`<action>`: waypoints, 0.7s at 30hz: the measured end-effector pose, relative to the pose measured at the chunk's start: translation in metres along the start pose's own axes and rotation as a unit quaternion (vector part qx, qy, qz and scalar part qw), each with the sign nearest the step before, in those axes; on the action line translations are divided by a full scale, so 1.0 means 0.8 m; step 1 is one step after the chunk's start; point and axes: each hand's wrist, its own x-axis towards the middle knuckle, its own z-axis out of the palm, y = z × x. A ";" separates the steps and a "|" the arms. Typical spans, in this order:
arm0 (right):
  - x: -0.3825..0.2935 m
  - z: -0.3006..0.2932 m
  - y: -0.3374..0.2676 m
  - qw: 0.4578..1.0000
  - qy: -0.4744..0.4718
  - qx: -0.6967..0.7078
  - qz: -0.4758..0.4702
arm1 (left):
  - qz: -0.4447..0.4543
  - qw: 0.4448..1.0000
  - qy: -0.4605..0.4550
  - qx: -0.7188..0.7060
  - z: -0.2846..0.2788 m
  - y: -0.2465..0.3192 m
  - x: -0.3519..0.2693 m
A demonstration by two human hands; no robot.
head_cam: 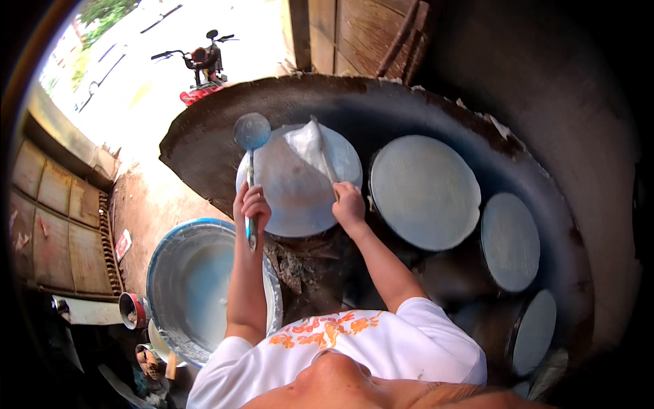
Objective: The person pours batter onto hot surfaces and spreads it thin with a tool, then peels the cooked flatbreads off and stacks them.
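Observation:
My left hand (254, 205) grips the handle of a metal ladle (252, 131), its round bowl raised at the left rim of a large round griddle (286, 204). My right hand (349, 205) is closed around the handle of a long thin spreader (327, 156) that reaches away from me across that griddle. White batter (307, 143) is heaped along the spreader's left side, at the far part of the plate. A thin greyish film covers much of the remaining surface. Below my left forearm stands a wide blue-rimmed basin (196, 278) with pale liquid inside.
More round griddles, a large one (425, 191), a second (511, 240) and a third (534, 332), curve around to my right, pale layers on top. A dark raised wall (388, 97) edges the stove. A parked two-wheeler (204, 64) stands beyond; a red can (134, 310) sits left.

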 end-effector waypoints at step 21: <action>0.114 0.031 0.047 0.971 -0.157 0.070 -0.165 | 0.183 0.964 0.053 0.185 -0.001 -0.059 0.001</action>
